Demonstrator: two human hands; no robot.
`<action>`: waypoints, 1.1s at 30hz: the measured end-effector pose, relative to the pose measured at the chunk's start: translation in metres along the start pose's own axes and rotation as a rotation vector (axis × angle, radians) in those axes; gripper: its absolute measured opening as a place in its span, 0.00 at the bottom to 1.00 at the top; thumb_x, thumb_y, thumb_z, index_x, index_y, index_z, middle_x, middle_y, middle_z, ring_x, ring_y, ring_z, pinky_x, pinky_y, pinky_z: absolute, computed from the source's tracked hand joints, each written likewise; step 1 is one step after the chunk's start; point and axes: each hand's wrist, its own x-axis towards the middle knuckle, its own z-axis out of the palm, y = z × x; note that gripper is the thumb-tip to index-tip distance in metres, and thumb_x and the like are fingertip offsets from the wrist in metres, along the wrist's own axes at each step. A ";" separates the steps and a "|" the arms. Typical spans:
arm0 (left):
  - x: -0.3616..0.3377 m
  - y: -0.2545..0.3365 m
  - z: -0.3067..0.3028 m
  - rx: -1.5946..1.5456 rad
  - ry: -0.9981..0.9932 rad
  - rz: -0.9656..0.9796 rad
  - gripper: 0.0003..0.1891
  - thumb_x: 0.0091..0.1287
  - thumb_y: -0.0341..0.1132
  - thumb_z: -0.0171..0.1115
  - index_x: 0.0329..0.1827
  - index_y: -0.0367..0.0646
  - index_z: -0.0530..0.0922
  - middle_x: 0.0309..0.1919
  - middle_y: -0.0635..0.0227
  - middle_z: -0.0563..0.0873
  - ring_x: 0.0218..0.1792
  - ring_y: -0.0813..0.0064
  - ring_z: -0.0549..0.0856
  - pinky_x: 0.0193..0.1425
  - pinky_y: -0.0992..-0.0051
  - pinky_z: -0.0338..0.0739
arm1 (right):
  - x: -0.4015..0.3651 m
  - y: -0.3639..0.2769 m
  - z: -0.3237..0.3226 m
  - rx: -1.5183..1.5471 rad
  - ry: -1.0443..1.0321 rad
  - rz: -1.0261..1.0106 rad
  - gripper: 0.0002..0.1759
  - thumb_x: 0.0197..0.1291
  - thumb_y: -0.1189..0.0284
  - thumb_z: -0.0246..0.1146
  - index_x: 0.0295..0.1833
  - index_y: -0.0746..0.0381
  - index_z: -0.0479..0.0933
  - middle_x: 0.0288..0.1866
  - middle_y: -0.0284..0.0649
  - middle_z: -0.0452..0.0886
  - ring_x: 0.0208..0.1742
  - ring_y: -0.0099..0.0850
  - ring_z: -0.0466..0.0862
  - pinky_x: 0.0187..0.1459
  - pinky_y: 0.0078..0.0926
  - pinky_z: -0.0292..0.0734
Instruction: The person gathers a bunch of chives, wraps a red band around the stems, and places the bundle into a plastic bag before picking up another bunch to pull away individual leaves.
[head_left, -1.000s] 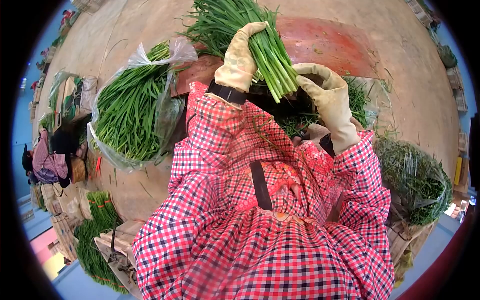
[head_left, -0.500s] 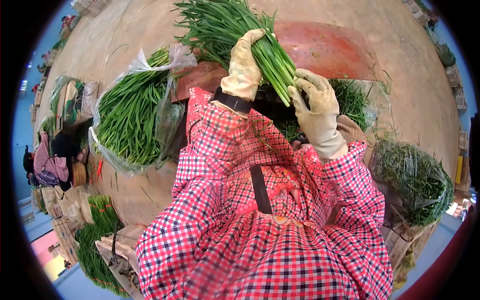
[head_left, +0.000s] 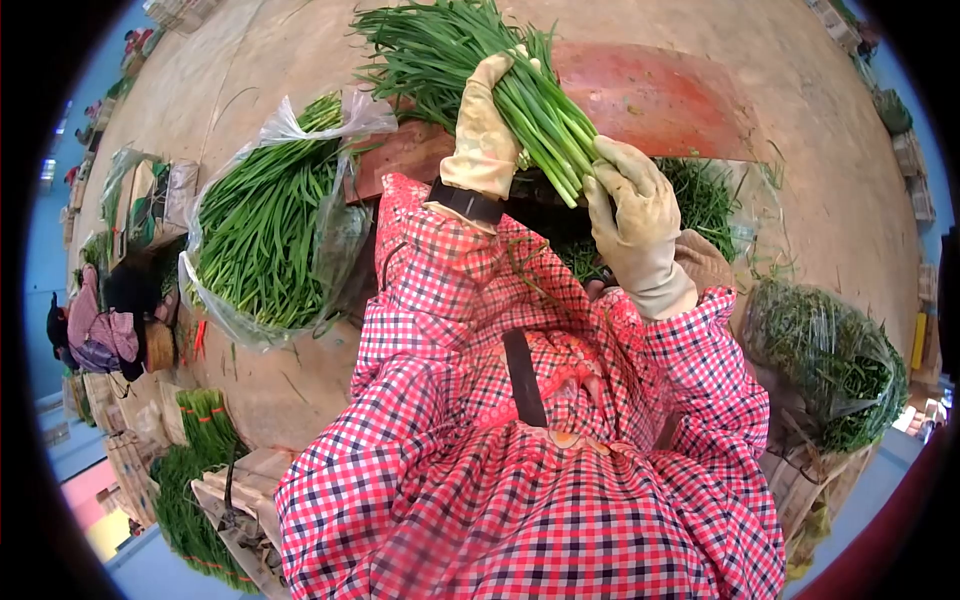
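Observation:
A thick bunch of garlic chives [head_left: 545, 115] slants in front of me, dark leaves at the upper left and pale stem ends at the lower right. My left hand [head_left: 485, 130], in a cream glove, is wrapped around the middle of the bunch. At the stem ends, my gloved right hand [head_left: 638, 210] has thumb and bent fingers closed on the outer stalks; the exact contact of the fingertips is partly hidden. Below the bunch lies a red board [head_left: 650, 100], with loose green trimmings [head_left: 705, 200] near its right side.
An open clear plastic bag of chives [head_left: 265, 235] stands at my left. Another plastic bag, filled with green scraps [head_left: 825, 360], sits at my right. Banded chive bundles [head_left: 195, 490] lie at the lower left near a wooden crate [head_left: 245, 500]. A person [head_left: 105, 330] is at the far left.
The bunch has shifted slightly up and right at its stem end. My right hand's fingers have curled in further against the stem ends; the left hand keeps its hold.

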 end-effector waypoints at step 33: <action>-0.010 0.013 -0.005 0.169 0.009 0.185 0.12 0.68 0.36 0.60 0.51 0.39 0.80 0.42 0.65 0.84 0.44 0.69 0.84 0.52 0.70 0.82 | 0.014 -0.024 0.012 -0.134 -0.223 0.256 0.07 0.61 0.68 0.67 0.38 0.60 0.79 0.39 0.37 0.83 0.38 0.40 0.83 0.40 0.38 0.78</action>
